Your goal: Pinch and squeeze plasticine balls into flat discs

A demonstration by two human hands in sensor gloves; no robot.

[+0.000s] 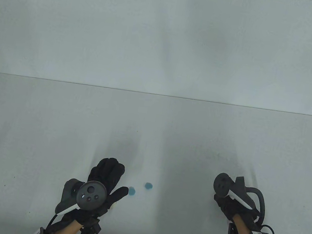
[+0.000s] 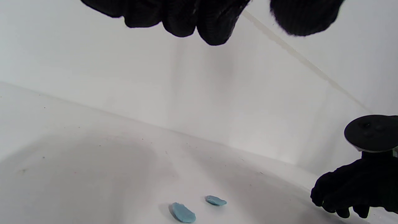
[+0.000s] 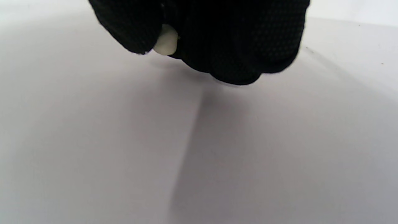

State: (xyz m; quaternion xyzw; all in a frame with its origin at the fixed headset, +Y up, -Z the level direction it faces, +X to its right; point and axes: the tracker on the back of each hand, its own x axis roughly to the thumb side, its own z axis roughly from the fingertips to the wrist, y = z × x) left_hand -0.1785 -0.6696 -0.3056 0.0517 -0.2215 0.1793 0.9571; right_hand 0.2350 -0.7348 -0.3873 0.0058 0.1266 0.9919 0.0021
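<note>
Two flattened blue plasticine discs lie on the white table, one (image 1: 132, 191) just right of my left thumb and one (image 1: 148, 186) a little farther right. They also show in the left wrist view, the nearer disc (image 2: 182, 213) and the farther disc (image 2: 215, 200). My left hand (image 1: 116, 176) hovers over the table with fingers (image 2: 214, 28) spread and holds nothing. My right hand (image 1: 223, 204) is well right of the discs, its fingers hidden under the tracker. In the right wrist view its fingers (image 3: 236, 46) are curled tight around a small white plasticine piece (image 3: 166, 40), close above the table.
The white table (image 1: 51, 135) ends at a back edge against a white wall (image 1: 169, 35). My right hand also shows at the right edge of the left wrist view (image 2: 357, 189).
</note>
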